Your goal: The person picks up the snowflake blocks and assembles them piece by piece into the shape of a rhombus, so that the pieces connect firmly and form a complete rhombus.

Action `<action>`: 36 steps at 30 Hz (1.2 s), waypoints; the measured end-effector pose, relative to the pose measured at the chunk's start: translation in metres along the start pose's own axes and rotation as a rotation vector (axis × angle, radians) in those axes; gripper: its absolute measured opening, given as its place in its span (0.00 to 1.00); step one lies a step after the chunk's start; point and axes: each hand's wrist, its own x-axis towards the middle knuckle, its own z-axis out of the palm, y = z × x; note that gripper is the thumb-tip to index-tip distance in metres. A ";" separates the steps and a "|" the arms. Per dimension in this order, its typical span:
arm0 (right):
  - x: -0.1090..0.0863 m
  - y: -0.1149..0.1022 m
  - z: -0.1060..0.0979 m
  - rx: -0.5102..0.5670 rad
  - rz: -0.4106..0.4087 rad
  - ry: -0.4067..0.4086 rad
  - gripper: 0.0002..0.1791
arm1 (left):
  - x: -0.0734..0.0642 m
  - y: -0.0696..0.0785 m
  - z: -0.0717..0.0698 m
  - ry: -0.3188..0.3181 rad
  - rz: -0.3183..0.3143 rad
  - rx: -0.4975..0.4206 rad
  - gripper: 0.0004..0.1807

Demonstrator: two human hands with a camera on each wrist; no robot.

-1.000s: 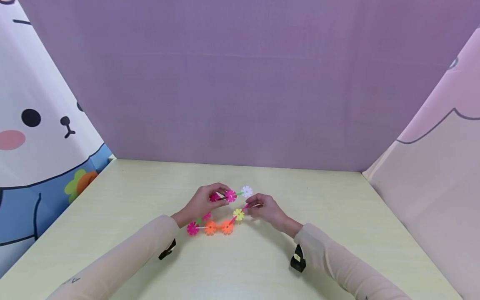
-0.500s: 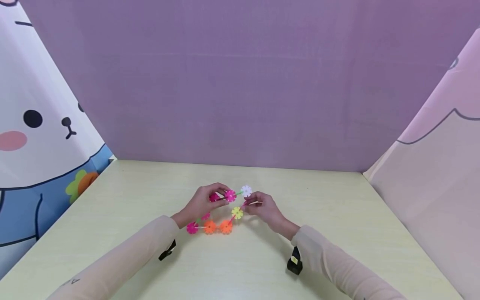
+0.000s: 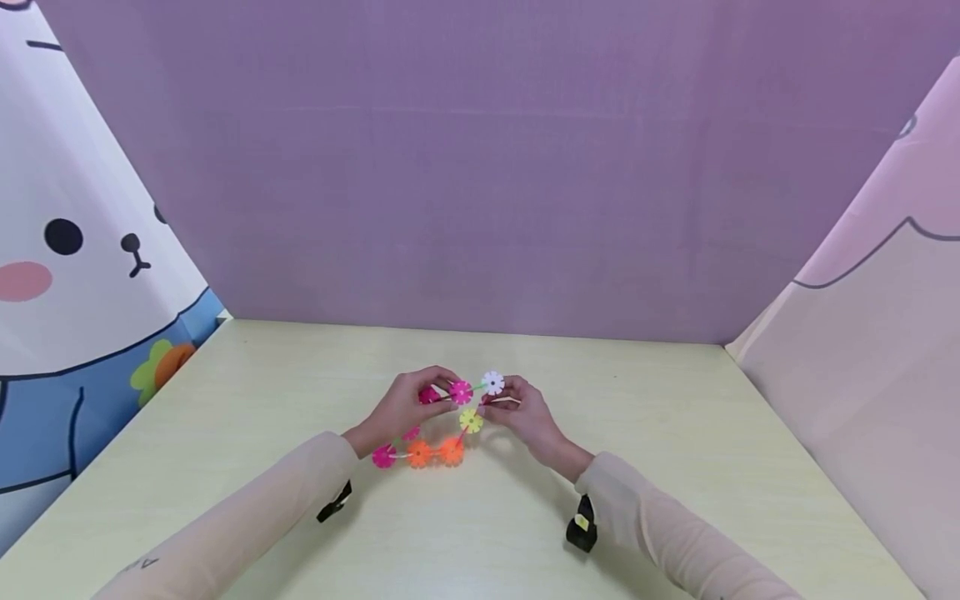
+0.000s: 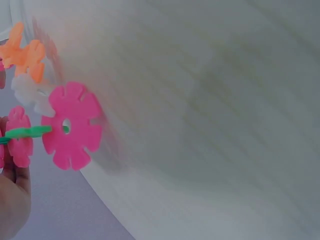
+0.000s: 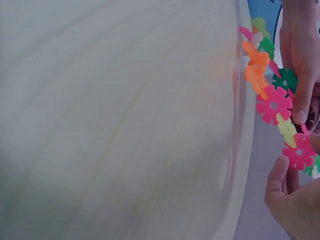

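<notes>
A chain of snowflake discs, slotted edge to edge, curves between both hands in the head view. My left hand [image 3: 401, 404] pinches it near a bright pink disc [image 3: 461, 392], beyond which a green disc seen edge-on leads to a white disc [image 3: 492, 382] at the end. The thumb and fingers of my right hand [image 3: 528, 421] grip another pink disc [image 5: 300, 151], joined to a yellow disc [image 3: 471, 421]. Those right fingertips are close beside the white disc. Two orange discs [image 3: 419, 453] form the near side of the chain. Fingers hide part of the left stretch.
Beneath the hands spreads a pale wooden tabletop [image 3: 660, 467]. A purple panel [image 3: 480, 183] rises at its far edge. Cartoon-printed panels flank the table, a bear-like figure [image 3: 82, 292] on the left. Black wrist straps [image 3: 581, 527] hang below the sleeves.
My right hand has shifted left, bringing its pink disc nearer the white one. The yellow disc has moved slightly left and up with it. The left hand stays almost still.
</notes>
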 end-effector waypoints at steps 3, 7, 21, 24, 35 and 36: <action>0.001 0.000 0.001 0.016 -0.005 0.022 0.27 | 0.000 0.000 0.000 -0.005 -0.010 0.009 0.16; 0.001 0.000 0.002 0.028 -0.007 0.043 0.29 | 0.000 0.001 0.001 -0.005 -0.011 0.018 0.16; 0.001 0.000 0.004 0.021 -0.028 0.058 0.28 | 0.000 0.001 -0.001 0.002 0.026 0.030 0.15; 0.000 0.000 0.004 0.020 -0.028 0.060 0.28 | -0.001 0.001 -0.001 -0.002 0.016 0.031 0.15; -0.001 -0.001 0.004 0.025 -0.023 0.062 0.28 | -0.001 0.001 -0.001 -0.007 0.003 0.027 0.15; -0.001 -0.001 0.003 0.024 -0.023 0.063 0.28 | -0.001 0.001 -0.001 -0.008 0.003 0.025 0.15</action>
